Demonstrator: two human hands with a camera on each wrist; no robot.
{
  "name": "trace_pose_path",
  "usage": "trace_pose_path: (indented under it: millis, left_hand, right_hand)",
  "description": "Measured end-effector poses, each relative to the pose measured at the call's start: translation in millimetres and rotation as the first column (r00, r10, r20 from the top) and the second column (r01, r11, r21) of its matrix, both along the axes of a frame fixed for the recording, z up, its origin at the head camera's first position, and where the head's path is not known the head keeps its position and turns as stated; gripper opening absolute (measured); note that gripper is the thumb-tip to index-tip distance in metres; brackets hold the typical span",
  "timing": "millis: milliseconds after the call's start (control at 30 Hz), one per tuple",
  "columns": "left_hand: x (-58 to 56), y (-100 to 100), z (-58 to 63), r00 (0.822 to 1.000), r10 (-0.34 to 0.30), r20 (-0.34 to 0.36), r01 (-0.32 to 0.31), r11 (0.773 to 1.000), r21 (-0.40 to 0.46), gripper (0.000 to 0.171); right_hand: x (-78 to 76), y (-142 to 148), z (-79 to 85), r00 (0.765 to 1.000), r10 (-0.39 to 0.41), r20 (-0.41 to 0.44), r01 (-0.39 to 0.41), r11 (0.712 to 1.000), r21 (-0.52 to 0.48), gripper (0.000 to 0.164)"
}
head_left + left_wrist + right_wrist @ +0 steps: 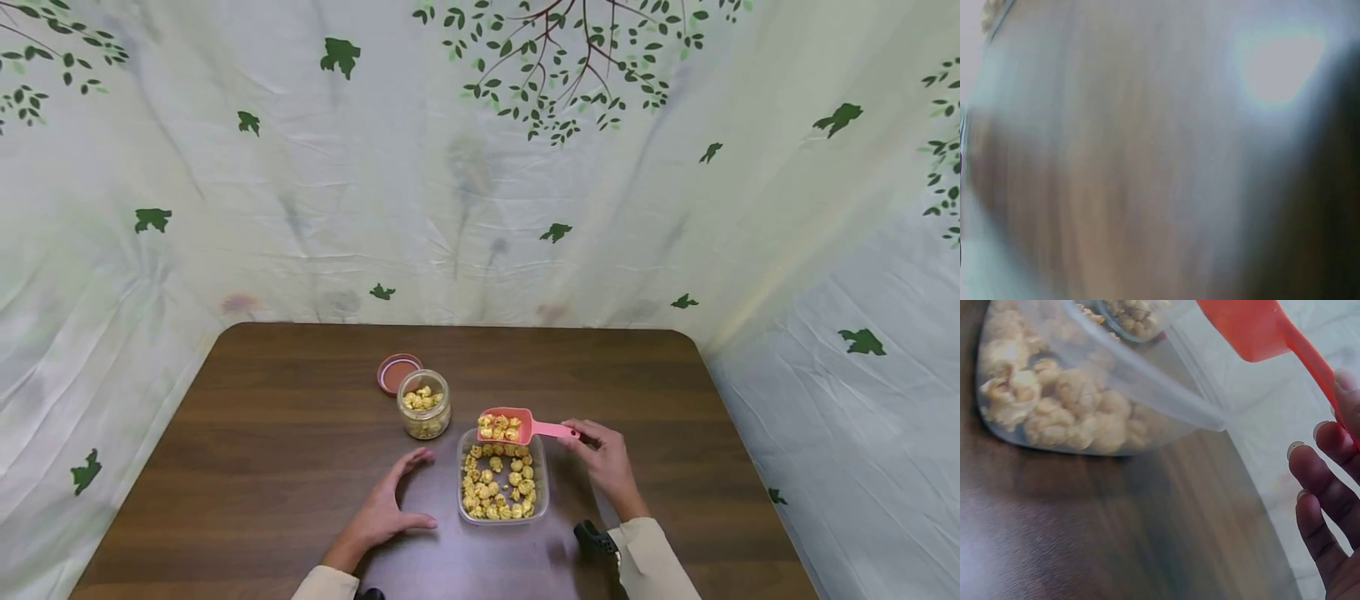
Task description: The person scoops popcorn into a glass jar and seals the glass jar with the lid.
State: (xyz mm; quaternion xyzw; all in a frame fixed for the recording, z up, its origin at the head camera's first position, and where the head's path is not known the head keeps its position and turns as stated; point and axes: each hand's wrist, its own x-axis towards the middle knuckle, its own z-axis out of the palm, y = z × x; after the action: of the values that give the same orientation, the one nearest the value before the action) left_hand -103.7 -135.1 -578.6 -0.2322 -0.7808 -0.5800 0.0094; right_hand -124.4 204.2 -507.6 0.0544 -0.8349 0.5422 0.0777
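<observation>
My right hand (602, 460) pinches the handle end of a pink scoop (543, 428), which carries several pieces of caramel popcorn (501, 427). The scoop is over the far rim of a clear plastic container (542, 500) with more popcorn inside. In the right wrist view the red-looking scoop (1254, 331) is raised above the container's edge (1210, 419), its handle between thumb and index finger. To the left of the container, my left hand (385, 510) has thumb and fingers spread apart and holds nothing. The left wrist view is mostly blurred.
A glass jar (426, 427) partly filled with popcorn stands uncovered behind the container, toward the left. Its reddish lid (397, 372) lies beside it on the brown wooden table (300, 400). Leaf-printed white cloth (465, 192) hangs behind and along both sides.
</observation>
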Motion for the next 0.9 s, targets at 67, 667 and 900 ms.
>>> trace_pose_path:
  millis: [67,667,900]
  left_hand:
    - [-1.8,-6.4,-0.5,1.000,0.024,-0.008,-0.024,1.000,0.002,0.096]
    - [-44.6,-41.6,6.1,0.957,0.269,0.110,-0.250,0.954,-0.164,0.096]
    - [-60.9,-33.4,16.4,0.955,0.268,0.129,-0.244,0.954,-0.176,0.097]
  right_hand:
    - [-2.2,-0.5,2.9,1.000,-0.001,-0.008,0.001,1.000,0.009,0.019]
    - [-43.5,0.9,-14.0,0.997,0.056,-0.052,-0.058,0.998,-0.037,0.020]
    - [-55.3,-5.0,-5.3,0.999,0.049,0.010,-0.049,0.997,-0.062,0.021]
